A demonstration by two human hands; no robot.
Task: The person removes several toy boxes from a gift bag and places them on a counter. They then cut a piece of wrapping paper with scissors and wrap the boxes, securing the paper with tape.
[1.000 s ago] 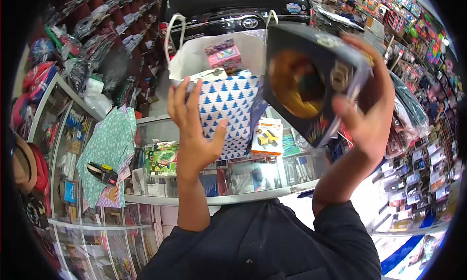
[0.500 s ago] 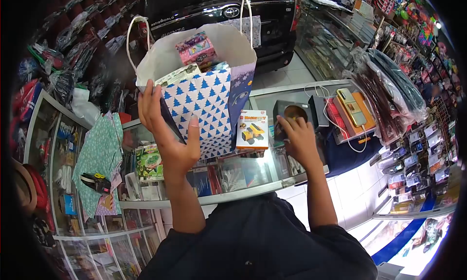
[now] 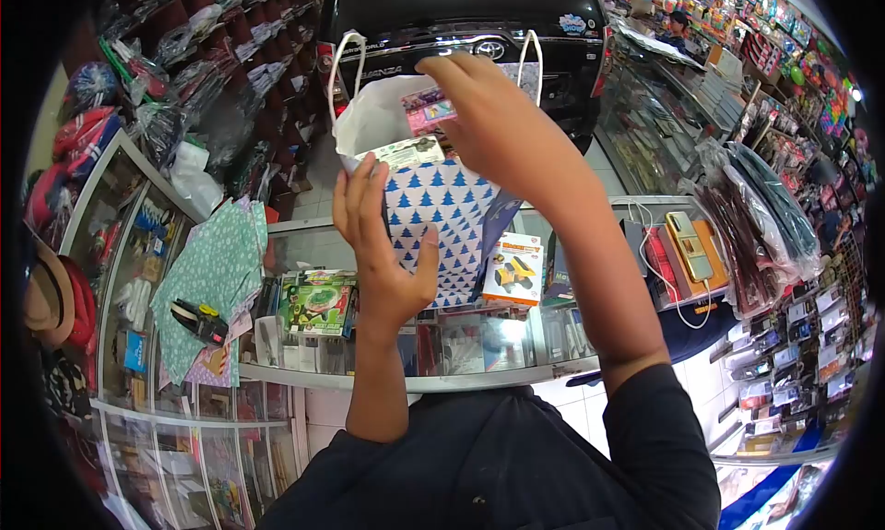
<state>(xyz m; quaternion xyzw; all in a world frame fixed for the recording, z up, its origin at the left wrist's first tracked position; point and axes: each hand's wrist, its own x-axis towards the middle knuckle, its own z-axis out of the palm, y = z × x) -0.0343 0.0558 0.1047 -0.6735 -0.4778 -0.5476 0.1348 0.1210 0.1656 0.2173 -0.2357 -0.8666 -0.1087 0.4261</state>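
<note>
As the right hand (image 3: 493, 120) shifts from counter (image 3: 461, 382) to bag (image 3: 371, 120) (grip: can't tell) | pink box (image 3: 426, 118) nearest it | left hand (image 3: 395, 276) spread on tree-print panel (image 3: 452, 212)

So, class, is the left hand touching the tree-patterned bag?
Touching: the head view shows the left hand on the bag, its fingers against the left edge, no gap visible.

The person's bare left hand (image 3: 392, 272) points upward, fingers raised, thumb spread away from them. From a short, dark cloth sleeve (image 3: 659, 429), the bare right arm (image 3: 599, 263) stretches forward and inward; its bent hand (image 3: 484, 115) hides its fingertips from me.
</note>
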